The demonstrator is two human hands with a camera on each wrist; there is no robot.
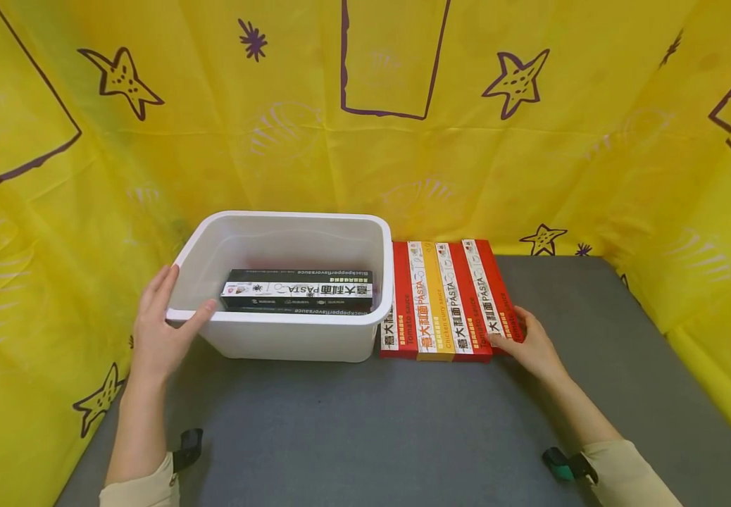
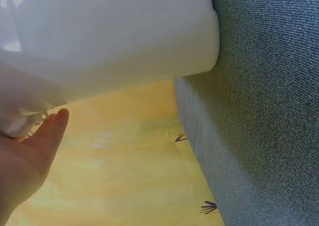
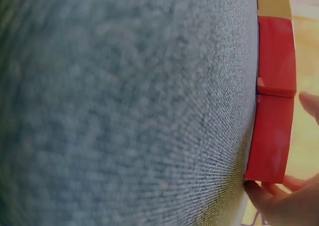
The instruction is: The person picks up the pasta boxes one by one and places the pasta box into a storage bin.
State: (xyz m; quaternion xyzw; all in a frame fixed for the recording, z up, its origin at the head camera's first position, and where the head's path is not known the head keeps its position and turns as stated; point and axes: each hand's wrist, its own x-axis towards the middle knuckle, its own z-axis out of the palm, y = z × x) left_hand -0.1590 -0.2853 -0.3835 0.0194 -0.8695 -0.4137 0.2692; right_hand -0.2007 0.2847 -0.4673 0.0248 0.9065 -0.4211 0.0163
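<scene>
The rightmost red box (image 1: 495, 282) lay flat at the end of a row of pasta boxes, its white strip printed "意大利面" and "PASTA". The right hand (image 1: 533, 348) gripped its near end, thumb over the top and fingers against the outer side, covering part of the lettering. Just beside it lay another red box (image 1: 460, 282) reading "Tomato sauce", then a yellow box (image 1: 435, 282) marked "Chicken curry sauce", then a far-left red box (image 1: 405, 303), also "Tomato sauce", partly hidden by the white bin (image 1: 296, 341). The left hand (image 1: 161, 331) held the bin's near left corner, thumb over the front rim and fingers along the side. Inside lay black boxes (image 1: 302, 303) lettered "Blackpepperflavorsauce", with "PASTA" and "意大利面" upside down on a white strip; the smaller print was too fine to read. Everything stood on a grey worktop (image 1: 353, 429), enclosed by yellow cloth (image 1: 315, 169) with dark starfish drawings.
</scene>
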